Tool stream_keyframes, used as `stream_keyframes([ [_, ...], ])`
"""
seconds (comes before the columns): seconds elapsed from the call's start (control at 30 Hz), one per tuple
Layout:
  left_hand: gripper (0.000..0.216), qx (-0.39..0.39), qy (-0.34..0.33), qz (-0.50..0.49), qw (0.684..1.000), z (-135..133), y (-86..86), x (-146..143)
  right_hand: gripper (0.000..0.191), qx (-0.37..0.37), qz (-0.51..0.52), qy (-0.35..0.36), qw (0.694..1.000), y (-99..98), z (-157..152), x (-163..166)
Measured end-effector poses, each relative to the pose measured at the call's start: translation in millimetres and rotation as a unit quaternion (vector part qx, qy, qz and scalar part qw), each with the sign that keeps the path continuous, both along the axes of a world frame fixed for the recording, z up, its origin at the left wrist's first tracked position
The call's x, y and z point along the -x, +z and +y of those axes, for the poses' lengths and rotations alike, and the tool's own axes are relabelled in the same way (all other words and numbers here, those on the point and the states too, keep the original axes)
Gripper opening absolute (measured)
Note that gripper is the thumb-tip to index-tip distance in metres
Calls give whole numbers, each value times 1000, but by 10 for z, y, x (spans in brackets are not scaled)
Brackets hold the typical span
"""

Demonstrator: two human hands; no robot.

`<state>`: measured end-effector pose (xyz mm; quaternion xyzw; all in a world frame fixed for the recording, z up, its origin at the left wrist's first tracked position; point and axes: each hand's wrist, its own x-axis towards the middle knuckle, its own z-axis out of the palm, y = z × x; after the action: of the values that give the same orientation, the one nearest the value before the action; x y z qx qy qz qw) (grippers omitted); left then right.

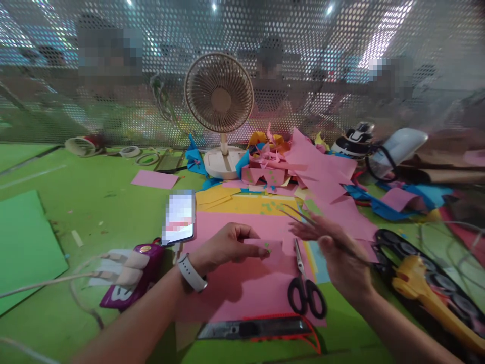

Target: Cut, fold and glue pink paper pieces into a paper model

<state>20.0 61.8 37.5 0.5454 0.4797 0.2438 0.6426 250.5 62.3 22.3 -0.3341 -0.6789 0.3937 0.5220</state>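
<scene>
My left hand (227,246) rests on a large pink paper sheet (242,283), its fingers curled and pinching a small folded pink paper piece (270,248) dotted with tiny green bits. My right hand (335,255) hovers just right of it and grips long thin tweezers (303,216) whose tips point up and left over the yellow paper (242,205). Black-handled scissors (305,285) lie between the two hands on the pink sheet.
A white desk fan (220,108) stands at the back by a heap of pink, blue and yellow paper scraps (303,167). A phone (179,216) leans on a purple holder (132,275). A utility knife (257,328) lies near me; a yellow glue gun (428,298) on the right.
</scene>
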Motion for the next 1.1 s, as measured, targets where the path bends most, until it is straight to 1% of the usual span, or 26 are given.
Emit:
stream_keyframes([
  [0.03,26,-6,-2,-2,1000,-5,-6,-8,27,-17,-57,31,998,4,8,21],
  [0.1,25,-20,-9,-5,1000,-16,-19,-23,23,-47,-162,76,983,18,15,69],
  [0.13,25,-26,-13,-6,1000,-22,-23,-31,21,-59,-193,88,975,25,14,91],
  [0.2,24,-38,-19,-5,999,-35,-24,-45,25,-67,-213,94,970,40,5,121],
  [0.27,24,-51,-25,-2,998,-51,-12,-60,30,-50,-218,92,970,49,-5,130],
  [0.33,26,-63,-27,-7,998,-67,10,-75,30,-23,-220,98,970,53,-10,126],
  [0.5,28,-67,-13,-12,998,-92,46,-94,21,22,-197,128,972,43,0,117],
  [0.7,30,-87,-26,-9,996,-95,1,-109,15,87,-143,156,974,48,0,122],
  [0.77,30,-109,-31,-1,994,-102,15,-119,16,98,-132,172,971,55,10,122],
  [0.8,32,-133,-23,9,991,-107,35,-120,17,104,-128,175,971,60,21,121],
  [0.83,36,-166,-4,25,986,-111,63,-118,17,110,-120,172,972,67,37,119],
  [0.87,41,-207,31,44,977,-113,96,-110,18,118,-110,164,973,76,58,117],
  [0.93,47,-289,141,81,943,-111,167,-76,19,133,-82,133,979,103,113,114],
  [0.97,45,-316,205,93,921,-107,196,-54,19,139,-70,114,981,122,144,113],
  [1.0,38,-330,262,100,901,-102,216,-33,19,141,-61,93,984,145,177,114],
  [1.03,30,-330,300,100,890,-97,224,-17,20,139,-56,73,986,169,208,117],
  [1.07,25,-315,312,94,891,-95,219,-11,20,133,-54,56,988,193,237,124],
  [1.1,26,-285,299,80,907,-96,198,-19,21,125,-52,43,990,213,263,136],
])
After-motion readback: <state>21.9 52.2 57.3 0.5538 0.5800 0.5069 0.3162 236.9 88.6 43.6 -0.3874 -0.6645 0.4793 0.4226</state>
